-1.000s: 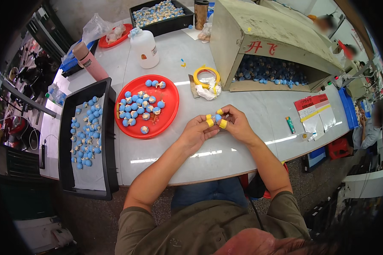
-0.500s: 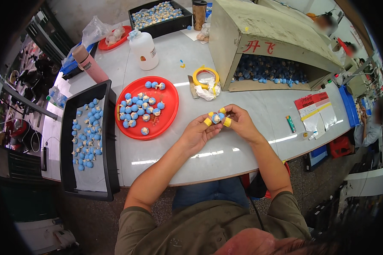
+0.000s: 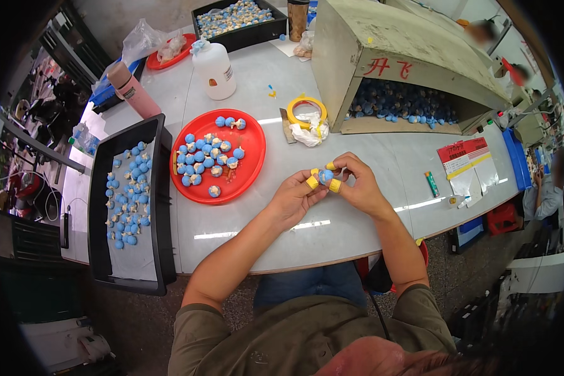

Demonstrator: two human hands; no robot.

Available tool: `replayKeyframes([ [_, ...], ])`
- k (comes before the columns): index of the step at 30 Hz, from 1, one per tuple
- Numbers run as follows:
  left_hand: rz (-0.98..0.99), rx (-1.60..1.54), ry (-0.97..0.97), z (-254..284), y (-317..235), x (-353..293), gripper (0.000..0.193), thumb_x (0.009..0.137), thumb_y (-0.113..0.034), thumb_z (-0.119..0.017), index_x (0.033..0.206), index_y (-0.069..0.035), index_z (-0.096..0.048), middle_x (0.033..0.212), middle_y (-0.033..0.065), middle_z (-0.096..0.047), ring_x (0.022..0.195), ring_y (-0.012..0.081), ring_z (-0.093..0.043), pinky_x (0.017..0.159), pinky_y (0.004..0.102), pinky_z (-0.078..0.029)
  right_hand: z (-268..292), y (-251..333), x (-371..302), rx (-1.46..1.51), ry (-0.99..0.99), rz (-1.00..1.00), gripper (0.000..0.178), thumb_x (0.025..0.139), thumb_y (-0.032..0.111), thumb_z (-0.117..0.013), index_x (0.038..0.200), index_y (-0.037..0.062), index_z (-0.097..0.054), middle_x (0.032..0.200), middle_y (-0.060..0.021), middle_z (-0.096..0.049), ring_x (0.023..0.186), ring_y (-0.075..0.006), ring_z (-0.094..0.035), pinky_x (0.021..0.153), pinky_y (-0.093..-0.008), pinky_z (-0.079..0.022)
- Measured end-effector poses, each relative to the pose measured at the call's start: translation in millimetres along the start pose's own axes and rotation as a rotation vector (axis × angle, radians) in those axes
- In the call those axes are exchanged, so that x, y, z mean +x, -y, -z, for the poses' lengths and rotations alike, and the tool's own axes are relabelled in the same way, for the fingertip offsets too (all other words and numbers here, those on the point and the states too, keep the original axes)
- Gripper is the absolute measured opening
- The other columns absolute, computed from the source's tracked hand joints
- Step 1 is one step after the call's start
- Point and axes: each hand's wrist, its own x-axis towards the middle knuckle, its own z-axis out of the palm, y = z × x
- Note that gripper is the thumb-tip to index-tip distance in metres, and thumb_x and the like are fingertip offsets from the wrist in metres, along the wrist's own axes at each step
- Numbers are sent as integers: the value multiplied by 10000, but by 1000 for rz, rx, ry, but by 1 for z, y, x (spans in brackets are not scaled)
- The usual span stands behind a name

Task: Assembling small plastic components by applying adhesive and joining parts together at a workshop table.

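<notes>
Between my two hands, above the grey table, is a small blue ball-shaped piece (image 3: 325, 177). My left hand (image 3: 296, 195) pinches it from the left, and my right hand (image 3: 357, 185) grips it from the right with thumb and finger. Yellow tape wraps several fingertips on both hands. To the left, a round red tray (image 3: 247, 175) holds several blue balls with cream-coloured parts. Beyond it, a long black tray (image 3: 163, 219) lined with a pale sheet carries more of the same balls.
A yellow tape roll (image 3: 289, 113) lies near crumpled white tissue. An open-fronted metal box (image 3: 357, 94) at the back right holds many blue pieces. A white jug (image 3: 213, 72), a pink bottle (image 3: 133, 93), a green tube (image 3: 431, 184) and a red-and-white paper (image 3: 464, 156) stand or lie around.
Both hands stay together, and the small piece has turned between the fingers, showing more blue and less cream. The whole view has shifted slightly.
</notes>
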Motion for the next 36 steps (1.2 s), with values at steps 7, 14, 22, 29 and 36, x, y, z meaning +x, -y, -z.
replayKeyframes([
  [7,3,-49,50,2,-1,-1,185,954,-104,-558,1111,-24,-501,1084,97,-606,991,169,-639,873,273,-568,-2,1,0,69,7,-50,235,784,106,-723,986,33,-629,904,-25,-589,827,-99,-545,666,-235,-408],
  [14,-1,-38,31,0,0,-1,185,978,-124,-515,1120,-6,-516,1104,113,-609,994,177,-640,868,280,-572,-4,1,-1,69,4,-91,223,798,100,-715,986,33,-616,922,-28,-617,825,-88,-569,634,-216,-418],
  [22,-20,24,-11,-6,1,-4,230,1000,-163,-471,1161,-8,-523,1132,118,-612,989,166,-641,842,282,-566,-11,8,-2,-25,-69,-39,212,793,59,-692,974,5,-596,925,-63,-608,811,-121,-610,577,-224,-469],
  [29,-29,22,-11,-4,2,-4,234,997,-156,-461,1162,-1,-523,1128,123,-618,988,178,-643,848,298,-556,-16,13,-4,-91,-105,7,227,766,8,-679,971,-6,-583,926,-84,-593,801,-149,-622,599,-250,-510],
  [36,30,-62,-7,-5,-2,-2,428,1008,-359,-414,1175,19,-526,1122,142,-618,1016,213,-636,872,314,-540,-17,13,-5,-144,-126,53,235,760,-11,-675,974,-10,-579,917,-95,-589,802,-171,-629,611,-259,-523],
])
